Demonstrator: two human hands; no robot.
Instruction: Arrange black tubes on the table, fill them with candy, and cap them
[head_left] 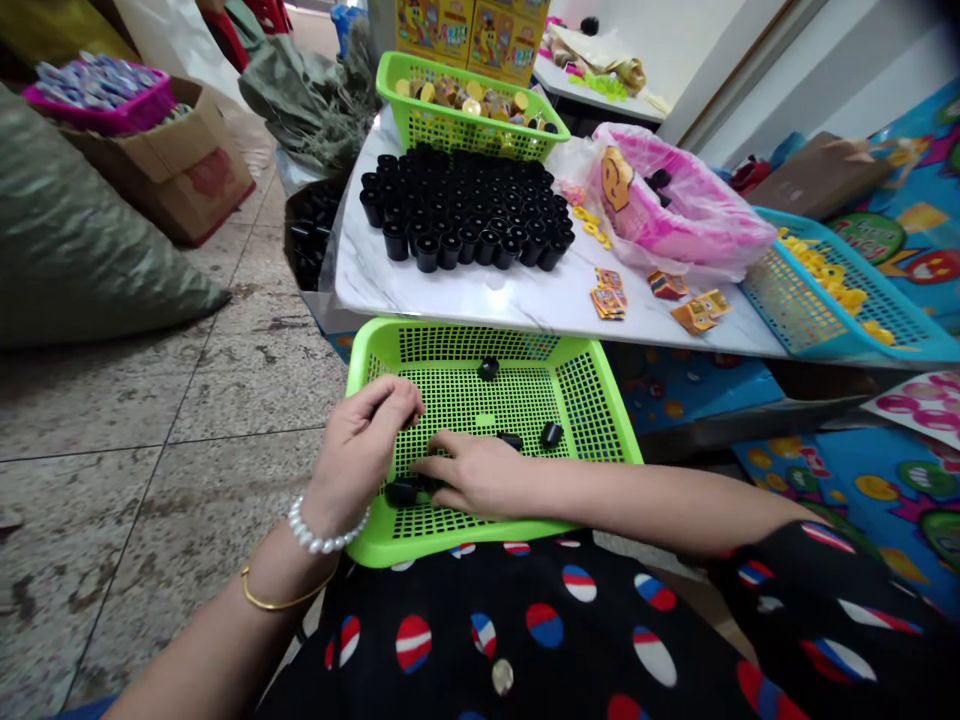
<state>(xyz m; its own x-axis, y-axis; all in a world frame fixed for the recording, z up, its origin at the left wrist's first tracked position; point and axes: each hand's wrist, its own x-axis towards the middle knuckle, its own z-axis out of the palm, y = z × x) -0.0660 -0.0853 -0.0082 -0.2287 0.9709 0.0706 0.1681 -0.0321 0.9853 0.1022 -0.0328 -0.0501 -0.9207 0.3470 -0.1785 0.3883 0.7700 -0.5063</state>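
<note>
A lime-green plastic mesh basket (450, 340) rests on my lap, holding several small black cups lying on their sides. My left hand (358, 447), with a pearl bracelet and a thin gold bangle, hangs curled over the basket's left part. My right hand (476, 472) reaches across flat, its fingertips by a black cup (401, 491) near the basket's front left. Another black cup (488, 369) lies farther back, and two more (551, 434) sit to the right. Part of the basket floor is hidden under my hands.
Ahead stands a white marble table (480, 297) with rows of upright black cups (465, 215), a green basket of gold-coloured pieces (465, 105), a pink bag (682, 200), and a blue basket of yellow pieces (806, 300). Sacks and a cardboard box (172, 190) stand on the tiled floor (247, 375).
</note>
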